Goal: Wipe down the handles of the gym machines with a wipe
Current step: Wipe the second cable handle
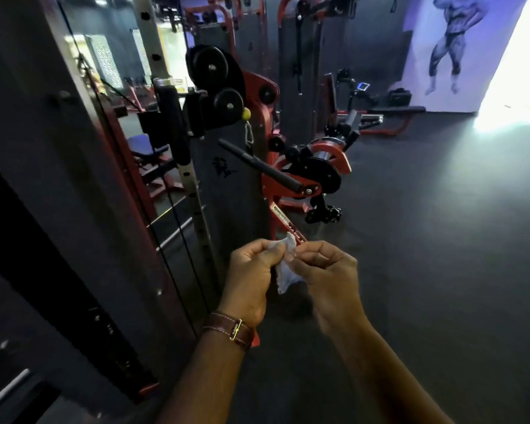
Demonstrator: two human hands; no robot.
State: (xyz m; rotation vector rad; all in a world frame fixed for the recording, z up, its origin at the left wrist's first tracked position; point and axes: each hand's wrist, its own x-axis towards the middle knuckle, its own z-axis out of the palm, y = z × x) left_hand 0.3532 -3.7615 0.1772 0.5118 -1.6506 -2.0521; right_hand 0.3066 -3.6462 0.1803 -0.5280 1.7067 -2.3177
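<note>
Head view: both hands meet low in the middle of the scene, over the dark floor [426, 240]. The left hand [251, 276] and the right hand [328, 276] each pinch the wipe [285, 270] between thumb and curled fingers — a small, crumpled white piece, its long axis roughly vertical, one end poking up between the fingertips and the other hanging below them. A brown strap [230, 328] with a gold buckle circles the left wrist.

Just beyond the hands stands a red and grey machine [227, 185]. Its grey panel carries a dark logo, too blurred to read, and a label on the red frame is likewise illegible. A black handle [260, 166] hangs from a clip, its long axis slanting from upper left, far, to lower right, near — well apart from the wipe. Far right, a wall mural [450, 41] shows a muscular figure.
</note>
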